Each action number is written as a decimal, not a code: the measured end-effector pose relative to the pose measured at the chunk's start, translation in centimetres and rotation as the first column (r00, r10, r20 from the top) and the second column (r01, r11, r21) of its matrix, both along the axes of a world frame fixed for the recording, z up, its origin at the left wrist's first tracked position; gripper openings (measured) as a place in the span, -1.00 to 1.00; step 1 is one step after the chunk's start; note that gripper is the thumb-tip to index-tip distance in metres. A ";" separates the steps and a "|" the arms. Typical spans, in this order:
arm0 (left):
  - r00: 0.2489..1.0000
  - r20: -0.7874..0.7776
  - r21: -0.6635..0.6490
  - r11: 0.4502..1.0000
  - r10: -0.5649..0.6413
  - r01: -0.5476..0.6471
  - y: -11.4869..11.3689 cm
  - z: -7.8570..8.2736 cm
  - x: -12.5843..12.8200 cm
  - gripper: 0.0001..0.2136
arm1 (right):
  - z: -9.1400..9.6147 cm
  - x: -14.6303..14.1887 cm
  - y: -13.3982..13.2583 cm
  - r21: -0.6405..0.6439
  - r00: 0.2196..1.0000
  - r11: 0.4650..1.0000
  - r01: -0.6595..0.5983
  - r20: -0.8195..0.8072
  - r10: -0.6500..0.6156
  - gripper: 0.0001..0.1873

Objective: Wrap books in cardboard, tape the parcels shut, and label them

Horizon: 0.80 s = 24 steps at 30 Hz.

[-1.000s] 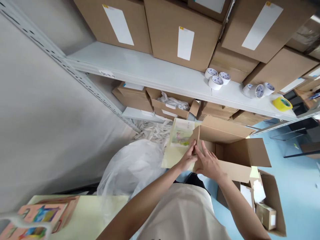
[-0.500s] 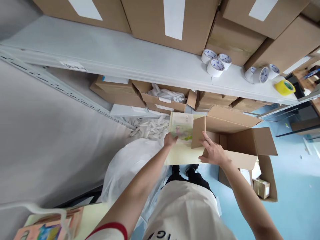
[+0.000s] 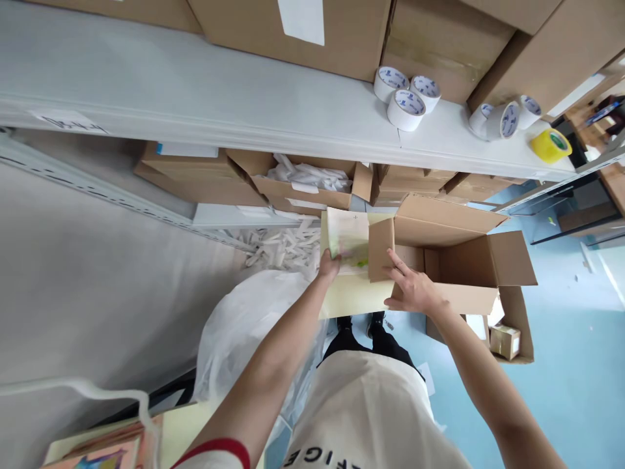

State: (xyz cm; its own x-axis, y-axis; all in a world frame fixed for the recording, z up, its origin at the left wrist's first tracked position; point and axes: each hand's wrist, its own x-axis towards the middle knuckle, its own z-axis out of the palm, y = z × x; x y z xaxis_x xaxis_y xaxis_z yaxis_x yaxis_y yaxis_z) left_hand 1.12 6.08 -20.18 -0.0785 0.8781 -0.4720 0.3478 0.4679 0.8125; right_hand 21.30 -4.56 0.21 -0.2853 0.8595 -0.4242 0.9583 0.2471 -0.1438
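Observation:
My left hand (image 3: 329,266) is closed on the left edge of a thin, pale booklet (image 3: 349,238) with a pink and green picture, its thumb on top. The booklet lies on a pale yellow board (image 3: 359,296), and its right side is partly covered by a box flap. An open cardboard box (image 3: 469,260) stands at the right with its flaps spread. My right hand (image 3: 413,286) rests at the box's near left corner, fingers stretched apart and touching the left flap (image 3: 381,251). Its palm side is hidden.
Ahead runs a grey shelf (image 3: 234,111) with white tape rolls (image 3: 406,109) and a yellow roll (image 3: 551,145). Below it is a carton (image 3: 303,193) of white pieces. A white plastic bag (image 3: 249,319) stands left, and another carton (image 3: 522,319) with small boxes sits on the floor.
The view has shifted, so the shelf appears higher and farther left. The booklet's left edge looks slightly raised off the board in my left hand. My right hand stays at the box flap.

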 end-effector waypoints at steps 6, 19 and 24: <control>0.990 -0.129 0.160 0.987 0.055 -0.034 -1.5 5.9 -4.3 -0.69 | -0.2 -0.2 0.3 -0.015 0.998 0.999 -0.040 -0.044 0.040 -0.27; 0.851 -0.438 0.759 0.627 0.289 0.177 -3.4 30.1 -10.4 -0.55 | 0.3 2.4 -0.5 0.240 0.966 0.966 -0.092 -0.216 0.145 -0.02; 0.743 -0.661 0.684 0.492 0.106 0.539 -2.6 36.5 -2.7 -0.59 | 0.6 10.6 -4.2 0.467 0.969 0.849 0.246 -0.142 -0.203 -0.04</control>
State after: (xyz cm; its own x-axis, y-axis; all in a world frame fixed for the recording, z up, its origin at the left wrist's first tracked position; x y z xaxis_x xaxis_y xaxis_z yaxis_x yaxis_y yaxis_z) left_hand -1.63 3.44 16.28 0.2269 0.8318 0.5065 0.8334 -0.4349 0.3409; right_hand 31.89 -8.78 0.86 -0.0752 0.9946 0.0718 0.9857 0.0851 -0.1457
